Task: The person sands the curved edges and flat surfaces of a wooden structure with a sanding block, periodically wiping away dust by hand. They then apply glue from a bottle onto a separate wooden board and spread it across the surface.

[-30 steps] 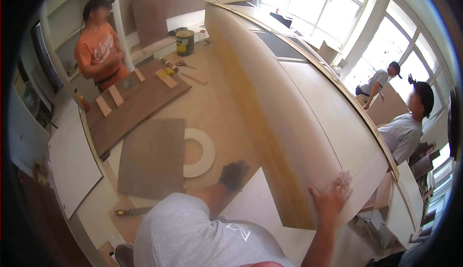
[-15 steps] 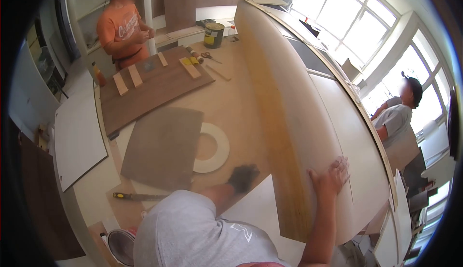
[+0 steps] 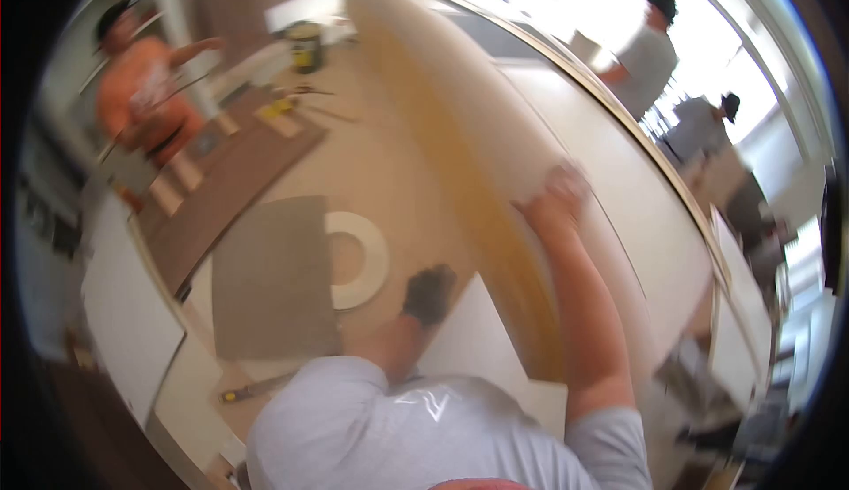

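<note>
My right hand [image 3: 557, 198] rests on the curved, pale surface of a long panel [image 3: 478, 74] with a yellowish lower side; it is blurred, its fingers pointing up along the panel. My left hand [image 3: 429, 294], dark as if gloved, is low over the tan tabletop [image 3: 389, 180], beside a white sheet [image 3: 473, 335]; its fingers are too blurred to make out. Left of it lie a pale ring [image 3: 376, 260] and a grey-brown sheet [image 3: 270, 278] that partly overlaps it.
A brown board [image 3: 239, 180] with light wood strips lies at the left, a can [image 3: 305, 46] behind it. A yellow-and-black handled tool [image 3: 252, 390] is near my left arm. One person [image 3: 146, 92] stands at the left, two others [image 3: 650, 57] beyond the panel.
My right hand has slid farther up along the curved panel, the arm more stretched. The view has shifted. The person in orange now holds a thin, long object.
</note>
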Motion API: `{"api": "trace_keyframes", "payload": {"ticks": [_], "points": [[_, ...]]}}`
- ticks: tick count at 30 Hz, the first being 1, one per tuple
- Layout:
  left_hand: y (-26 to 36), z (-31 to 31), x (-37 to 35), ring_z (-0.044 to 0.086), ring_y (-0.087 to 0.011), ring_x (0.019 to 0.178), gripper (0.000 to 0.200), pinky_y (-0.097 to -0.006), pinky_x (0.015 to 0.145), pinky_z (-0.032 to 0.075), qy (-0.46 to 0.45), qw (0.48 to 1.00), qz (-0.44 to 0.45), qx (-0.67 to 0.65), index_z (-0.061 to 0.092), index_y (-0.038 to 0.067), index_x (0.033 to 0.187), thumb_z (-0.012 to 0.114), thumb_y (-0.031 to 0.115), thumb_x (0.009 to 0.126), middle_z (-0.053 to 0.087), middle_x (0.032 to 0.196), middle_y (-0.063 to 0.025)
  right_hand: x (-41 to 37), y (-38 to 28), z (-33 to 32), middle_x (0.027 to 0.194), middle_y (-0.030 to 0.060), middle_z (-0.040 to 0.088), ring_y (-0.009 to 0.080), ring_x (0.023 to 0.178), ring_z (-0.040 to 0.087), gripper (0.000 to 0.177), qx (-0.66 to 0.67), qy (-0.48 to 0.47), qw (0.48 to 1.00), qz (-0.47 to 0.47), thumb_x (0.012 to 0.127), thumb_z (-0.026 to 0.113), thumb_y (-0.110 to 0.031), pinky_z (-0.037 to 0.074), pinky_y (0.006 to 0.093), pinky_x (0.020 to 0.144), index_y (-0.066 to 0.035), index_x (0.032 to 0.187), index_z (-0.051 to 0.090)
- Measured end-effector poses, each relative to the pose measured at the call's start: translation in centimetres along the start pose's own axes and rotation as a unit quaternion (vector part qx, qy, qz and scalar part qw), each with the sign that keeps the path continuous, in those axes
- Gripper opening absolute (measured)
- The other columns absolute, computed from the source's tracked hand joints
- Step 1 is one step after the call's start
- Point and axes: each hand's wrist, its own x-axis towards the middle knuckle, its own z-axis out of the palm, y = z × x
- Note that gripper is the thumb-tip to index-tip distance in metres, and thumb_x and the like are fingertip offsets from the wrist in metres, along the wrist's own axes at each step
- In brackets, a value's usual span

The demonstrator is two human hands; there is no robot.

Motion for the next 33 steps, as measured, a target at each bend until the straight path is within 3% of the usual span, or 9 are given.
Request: {"api": "trace_keyframes", "payload": {"ticks": [5,9,10,13,16,19,22,28,33], "points": [[0.6,1.3,-0.8,0.070,-0.0369,0.097,0.018,-0.0515,0.081,0.057,0.158,0.986,0.047,-0.018,0.071,0.012,0.104,0.055,0.017,0.097,0.067,0.105,-0.0127,-1.8,0.7,-1.2,0.170,0.0267,0.026,0.0441,0.159,0.021,0.125,0.034,0.021,0.999,0.028,0.082,0.076,-0.070,0.016,0.0565,0.129,0.008,0.163,0.022],[-0.4,3.0,0.0,0.068,-0.0346,0.102,0.018,-0.0512,0.086,0.056,0.015,1.000,0.025,-0.010,0.067,0.015,0.111,0.058,0.022,0.097,0.063,0.119,-0.0082,-4.7,3.1,0.9,0.169,0.0262,0.027,0.0417,0.160,0.019,0.122,0.040,0.065,0.997,-0.006,0.084,0.075,-0.068,0.015,0.0524,0.130,0.009,0.162,0.021],[-0.9,2.9,-0.2,0.068,-0.0349,0.101,0.021,-0.0514,0.089,0.056,0.033,0.998,0.054,0.005,0.066,0.015,0.112,0.064,0.025,0.094,0.062,0.122,-0.0074,-5.3,3.6,1.2,0.169,0.0254,0.028,0.0401,0.160,0.020,0.121,0.030,0.075,0.997,-0.008,0.084,0.076,-0.065,0.015,0.0510,0.130,0.009,0.162,0.021],[0.5,0.4,0.4,0.066,-0.0378,0.112,0.030,-0.0535,0.096,0.054,-0.092,0.994,-0.054,-0.004,0.065,0.016,0.122,0.066,0.025,0.093,0.062,0.128,-0.0100,-7.6,5.7,0.1,0.170,0.0230,0.027,0.0361,0.160,0.021,0.120,0.130,0.066,0.989,-0.012,0.084,0.080,-0.060,0.016,0.0488,0.131,0.005,0.164,0.020],[0.5,0.9,0.9,0.063,-0.0404,0.118,0.041,-0.0538,0.102,0.052,-0.052,0.993,-0.084,-0.070,0.063,0.018,0.136,0.060,0.021,0.095,0.061,0.139,-0.0122,-8.5,6.2,-2.1,0.171,0.0213,0.026,0.0336,0.160,0.021,0.120,0.132,0.005,0.991,0.012,0.082,0.082,-0.058,0.017,0.0476,0.131,0.004,0.164,0.020],[1.3,0.1,3.6,0.061,-0.0429,0.121,0.048,-0.0532,0.106,0.049,0.117,0.972,-0.080,-0.189,0.060,0.019,0.144,0.056,0.018,0.097,0.059,0.146,-0.0155,-8.6,6.6,-2.6,0.172,0.0203,0.026,0.0327,0.160,0.022,0.121,0.110,-0.006,0.994,0.015,0.082,0.083,-0.059,0.017,0.0479,0.131,0.003,0.165,0.020],[4.2,-4.8,7.2,0.061,-0.0440,0.122,0.047,-0.0521,0.108,0.048,0.241,0.942,-0.004,-0.234,0.062,0.016,0.143,0.055,0.014,0.096,0.061,0.144,-0.0172,-8.9,7.0,-3.3,0.172,0.0199,0.025,0.0322,0.160,0.022,0.122,0.124,-0.018,0.992,0.009,0.081,0.083,-0.058,0.017,0.0481,0.131,0.002,0.165,0.019],[9.9,-17.1,12.1,0.061,-0.0406,0.123,0.050,-0.0503,0.107,0.048,0.330,0.905,0.186,-0.192,0.064,0.016,0.141,0.059,0.010,0.092,0.064,0.142,-0.0166,-9.6,8.4,-3.1,0.173,0.0179,0.024,0.0325,0.161,0.022,0.124,0.072,-0.030,0.996,-0.041,0.080,0.084,-0.058,0.019,0.0479,0.131,0.000,0.167,0.018],[13.0,-19.0,14.5,0.063,-0.0388,0.122,0.052,-0.0473,0.106,0.050,0.248,0.940,0.222,-0.074,0.064,0.012,0.138,0.059,0.006,0.087,0.066,0.139,-0.0166,-9.1,12.2,-3.4,0.173,0.0159,0.026,0.0318,0.159,0.026,0.128,0.099,-0.043,0.983,-0.148,0.074,0.088,-0.059,0.028,0.0476,0.128,-0.002,0.166,0.022]]}}
